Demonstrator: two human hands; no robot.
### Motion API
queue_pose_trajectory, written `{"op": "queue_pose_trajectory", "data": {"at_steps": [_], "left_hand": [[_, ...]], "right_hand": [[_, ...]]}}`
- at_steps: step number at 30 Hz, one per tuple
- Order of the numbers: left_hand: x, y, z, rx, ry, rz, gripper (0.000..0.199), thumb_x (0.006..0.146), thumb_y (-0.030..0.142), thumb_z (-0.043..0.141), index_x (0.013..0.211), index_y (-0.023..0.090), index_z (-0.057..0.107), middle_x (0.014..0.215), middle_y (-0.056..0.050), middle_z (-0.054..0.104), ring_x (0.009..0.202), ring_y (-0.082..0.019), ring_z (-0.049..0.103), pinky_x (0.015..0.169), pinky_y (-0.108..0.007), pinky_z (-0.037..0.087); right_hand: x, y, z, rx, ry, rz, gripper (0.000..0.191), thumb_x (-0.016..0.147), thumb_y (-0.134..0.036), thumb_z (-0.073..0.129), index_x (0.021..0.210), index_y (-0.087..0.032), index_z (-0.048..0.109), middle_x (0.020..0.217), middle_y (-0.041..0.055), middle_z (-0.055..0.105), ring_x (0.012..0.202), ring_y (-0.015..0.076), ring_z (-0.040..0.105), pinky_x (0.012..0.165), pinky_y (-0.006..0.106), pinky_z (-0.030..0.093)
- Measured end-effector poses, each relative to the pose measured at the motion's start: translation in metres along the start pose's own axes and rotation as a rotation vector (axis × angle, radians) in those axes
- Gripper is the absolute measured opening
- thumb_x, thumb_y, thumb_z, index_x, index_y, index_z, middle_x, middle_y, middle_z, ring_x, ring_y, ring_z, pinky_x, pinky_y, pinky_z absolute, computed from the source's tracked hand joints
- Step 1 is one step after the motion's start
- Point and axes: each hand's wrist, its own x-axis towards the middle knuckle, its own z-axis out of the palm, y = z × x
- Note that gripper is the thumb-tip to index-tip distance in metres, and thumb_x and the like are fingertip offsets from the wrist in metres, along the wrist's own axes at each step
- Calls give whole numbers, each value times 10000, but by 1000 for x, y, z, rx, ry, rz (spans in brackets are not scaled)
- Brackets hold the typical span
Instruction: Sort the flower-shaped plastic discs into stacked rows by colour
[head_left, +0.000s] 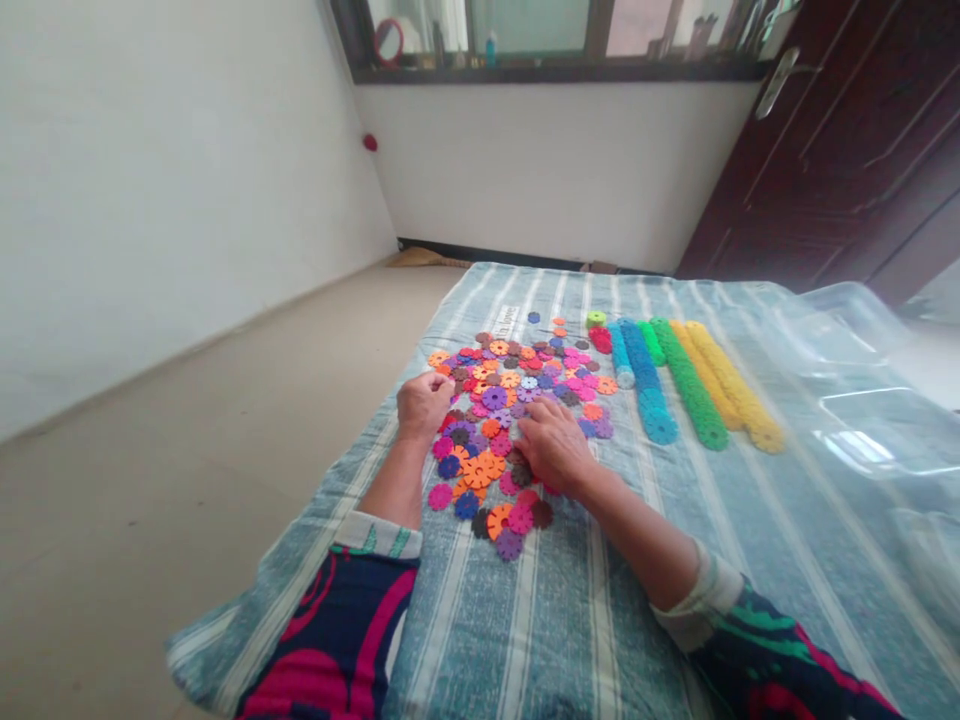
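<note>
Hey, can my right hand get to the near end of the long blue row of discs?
Probably yes: your right hand is fairly close, and only a few flat loose discs and some striped cloth lie between it and the long blue row.

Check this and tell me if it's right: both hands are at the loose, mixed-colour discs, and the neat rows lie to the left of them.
Not quite: the neat rows lie to the right of the loose discs, as the head view shows. The left hand and right hand are indeed at the loose discs.
</note>
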Motion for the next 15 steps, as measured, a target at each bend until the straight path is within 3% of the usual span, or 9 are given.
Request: {"op": "queue_pose_trajectory", "data": {"at_steps": [10, 15], "left_hand": [[7, -1, -3, 27, 10, 4, 163, 704, 333, 591, 674, 202, 683, 620, -24, 690, 683, -205, 662, 613, -261, 491], [9, 0, -4, 34, -12, -10, 165, 692, 346, 583, 678, 207, 670, 628, -29, 695, 685, -208, 667, 599, -254, 495]], "right_hand": [[8, -2, -11, 26, -31, 2, 167, 868, -338, 632, 913, -189, 691, 1206, 100, 589, 1213, 258, 427, 994, 397, 384], [10, 1, -12, 18, -28, -39, 162, 859, -348, 636, 857, -197, 695, 1120, 89, 614, 1176, 256, 440, 958, 387, 395]]}}
